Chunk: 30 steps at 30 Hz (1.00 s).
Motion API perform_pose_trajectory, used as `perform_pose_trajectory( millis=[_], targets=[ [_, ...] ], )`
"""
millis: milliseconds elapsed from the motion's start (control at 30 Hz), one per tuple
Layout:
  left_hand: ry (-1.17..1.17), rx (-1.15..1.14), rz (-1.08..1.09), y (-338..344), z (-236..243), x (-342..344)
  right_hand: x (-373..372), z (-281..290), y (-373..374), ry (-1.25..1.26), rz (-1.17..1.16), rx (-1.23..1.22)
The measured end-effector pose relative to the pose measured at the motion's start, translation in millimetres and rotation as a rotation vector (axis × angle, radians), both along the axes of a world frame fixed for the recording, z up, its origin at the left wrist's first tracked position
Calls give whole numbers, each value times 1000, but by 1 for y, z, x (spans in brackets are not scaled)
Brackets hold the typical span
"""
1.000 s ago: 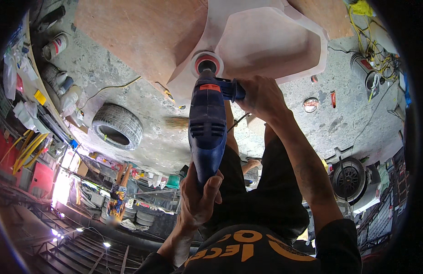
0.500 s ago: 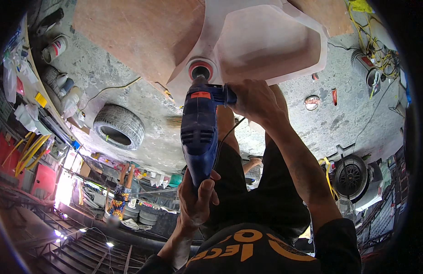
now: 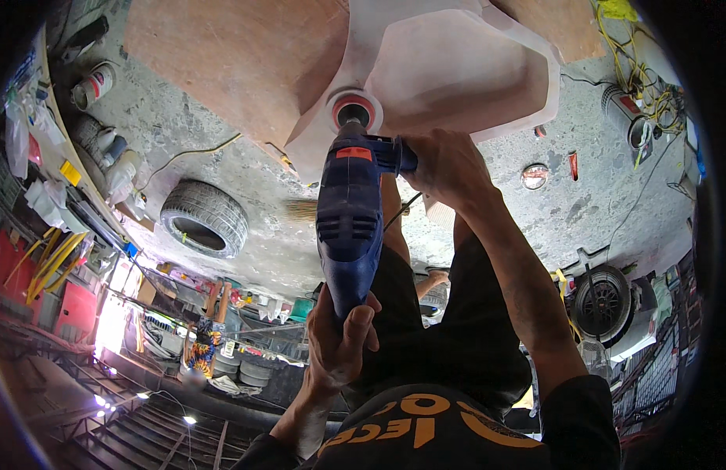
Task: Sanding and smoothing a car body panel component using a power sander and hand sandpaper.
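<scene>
A dark blue power drill [image 3: 350,204] points away from me, a round red-edged disc [image 3: 354,108] fitted at its front end. The disc rests against a whitish moulded panel [image 3: 457,86] with a deep recessed hollow. My left hand [image 3: 341,345] is wrapped round the rear grip of the drill. On the right, my right hand [image 3: 449,168] grips the side handle [image 3: 396,155], close to the panel's near edge. A dark cord runs from the drill past my legs. The disc's working face is hidden against the panel.
Under the panel lies a brown board [image 3: 230,63]. A tyre [image 3: 204,218] lies on the concrete floor to the left, with a wheel [image 3: 603,304] at right. Yellow cords [image 3: 633,66] tangle at far right, near a metal can [image 3: 625,113]. Cans and bottles line the left.
The drill and its disc have shifted slightly right and a little farther away along the panel. My right hand has moved with the side handle; both hands keep their hold.
</scene>
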<state>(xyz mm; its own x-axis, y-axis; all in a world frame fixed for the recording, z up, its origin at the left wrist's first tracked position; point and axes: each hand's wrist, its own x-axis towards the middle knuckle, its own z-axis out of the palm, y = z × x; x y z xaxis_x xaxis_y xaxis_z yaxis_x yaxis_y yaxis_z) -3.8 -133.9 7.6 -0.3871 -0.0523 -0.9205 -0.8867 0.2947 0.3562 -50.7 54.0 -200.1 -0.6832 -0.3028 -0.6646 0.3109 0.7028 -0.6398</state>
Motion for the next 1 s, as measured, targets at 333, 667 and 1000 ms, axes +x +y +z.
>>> perform_pose_trajectory(
  millis=[333, 667, 1000],
  targets=[
    [21, -8, 72, 9, -2, 20, -7, 0, -1, 30, 130, 2],
    [95, -6, 462, 32, -3, 69, -7, -9, -15, 78, 566, 10],
    [164, 147, 640, 36, -14, 85, -19, -5, -11, 220, 606, 31]
  ],
)
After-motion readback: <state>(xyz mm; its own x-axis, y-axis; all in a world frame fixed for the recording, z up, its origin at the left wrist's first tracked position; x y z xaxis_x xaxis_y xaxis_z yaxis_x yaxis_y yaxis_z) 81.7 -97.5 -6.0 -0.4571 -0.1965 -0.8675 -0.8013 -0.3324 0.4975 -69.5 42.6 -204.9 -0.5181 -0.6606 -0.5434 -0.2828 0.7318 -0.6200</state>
